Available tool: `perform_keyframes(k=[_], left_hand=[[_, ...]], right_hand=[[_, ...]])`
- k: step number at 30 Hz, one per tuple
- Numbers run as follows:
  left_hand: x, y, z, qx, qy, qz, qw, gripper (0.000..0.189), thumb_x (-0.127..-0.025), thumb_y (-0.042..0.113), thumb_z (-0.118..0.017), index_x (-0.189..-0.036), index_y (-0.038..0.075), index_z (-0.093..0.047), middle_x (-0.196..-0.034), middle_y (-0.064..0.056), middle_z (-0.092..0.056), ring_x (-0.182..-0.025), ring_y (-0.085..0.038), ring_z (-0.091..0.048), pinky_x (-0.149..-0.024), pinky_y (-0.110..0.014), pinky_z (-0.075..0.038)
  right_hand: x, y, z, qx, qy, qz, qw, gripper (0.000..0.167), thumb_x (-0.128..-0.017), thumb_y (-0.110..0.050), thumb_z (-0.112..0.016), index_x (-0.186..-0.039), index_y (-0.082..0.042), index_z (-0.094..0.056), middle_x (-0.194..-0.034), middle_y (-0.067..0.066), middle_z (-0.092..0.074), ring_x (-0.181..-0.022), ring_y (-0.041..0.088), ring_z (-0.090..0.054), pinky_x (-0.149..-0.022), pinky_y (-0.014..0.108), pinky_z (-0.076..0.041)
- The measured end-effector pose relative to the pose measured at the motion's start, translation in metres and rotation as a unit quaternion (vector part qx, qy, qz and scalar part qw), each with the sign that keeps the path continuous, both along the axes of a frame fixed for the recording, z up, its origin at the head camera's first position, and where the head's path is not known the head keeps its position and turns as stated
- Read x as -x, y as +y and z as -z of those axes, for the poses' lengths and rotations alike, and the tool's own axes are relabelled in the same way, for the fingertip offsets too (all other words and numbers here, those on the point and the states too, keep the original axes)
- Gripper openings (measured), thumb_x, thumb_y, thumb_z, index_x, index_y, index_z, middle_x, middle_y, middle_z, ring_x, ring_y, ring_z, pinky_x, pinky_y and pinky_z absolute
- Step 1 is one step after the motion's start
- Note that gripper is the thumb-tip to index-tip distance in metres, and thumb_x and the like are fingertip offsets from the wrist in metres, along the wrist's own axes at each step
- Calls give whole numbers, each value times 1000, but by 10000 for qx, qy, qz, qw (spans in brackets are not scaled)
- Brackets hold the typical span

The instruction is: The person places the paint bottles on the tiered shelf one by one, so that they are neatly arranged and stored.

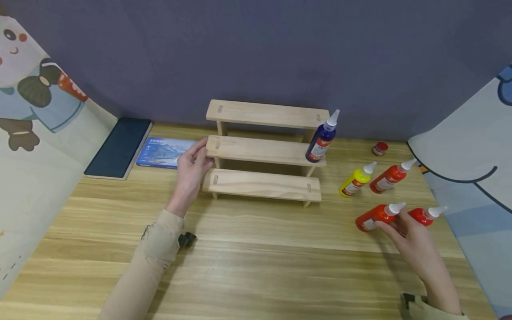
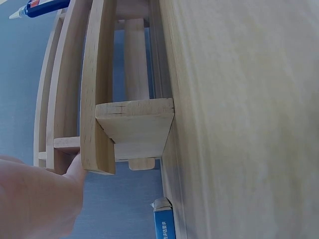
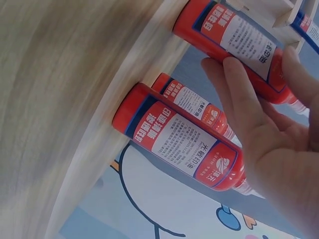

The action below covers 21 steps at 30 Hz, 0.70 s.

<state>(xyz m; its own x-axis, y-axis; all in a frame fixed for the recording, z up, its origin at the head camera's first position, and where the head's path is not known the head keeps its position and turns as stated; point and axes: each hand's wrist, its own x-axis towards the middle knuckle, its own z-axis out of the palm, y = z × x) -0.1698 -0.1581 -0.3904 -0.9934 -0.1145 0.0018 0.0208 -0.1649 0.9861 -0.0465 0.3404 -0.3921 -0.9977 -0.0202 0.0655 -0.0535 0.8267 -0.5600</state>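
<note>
My left hand point(image 1: 194, 166) grips the left end of the middle tier of a three-tier wooden stand point(image 1: 264, 150). In the left wrist view the thumb side of that hand meets the stand's end point(image 2: 97, 149). At the right, my right hand point(image 1: 416, 242) holds a red ink bottle point(image 1: 372, 217) with a white nozzle; its thumb and fingers lie on either side of the bottle point(image 3: 239, 42) in the right wrist view. Beside that hand stands a second red bottle point(image 1: 420, 216), partly hidden by it. A dark blue bottle point(image 1: 320, 144) stands at the middle tier's right end.
Behind the right hand stand a yellow bottle point(image 1: 355, 182) and another red bottle point(image 1: 388, 179). A small red-lidded jar point(image 1: 380, 149) sits near the back wall. Left of the stand lie a blue box point(image 1: 160, 151) and a dark flat board point(image 1: 120, 149).
</note>
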Motion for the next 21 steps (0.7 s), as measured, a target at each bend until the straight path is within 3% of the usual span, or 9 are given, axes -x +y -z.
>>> perform_keyframes(k=[21], left_hand=[[0, 0, 1, -23, -17, 3, 10000, 46, -117, 8, -41, -163, 0, -39, -164, -23, -43, -147, -34, -49, -116, -29, -51]], right_hand=[[0, -3, -1, -47, -69, 140, 9999, 44, -101, -14, -78, -131, 13, -59, -124, 42, -65, -104, 58, -68, -82, 64, -62]])
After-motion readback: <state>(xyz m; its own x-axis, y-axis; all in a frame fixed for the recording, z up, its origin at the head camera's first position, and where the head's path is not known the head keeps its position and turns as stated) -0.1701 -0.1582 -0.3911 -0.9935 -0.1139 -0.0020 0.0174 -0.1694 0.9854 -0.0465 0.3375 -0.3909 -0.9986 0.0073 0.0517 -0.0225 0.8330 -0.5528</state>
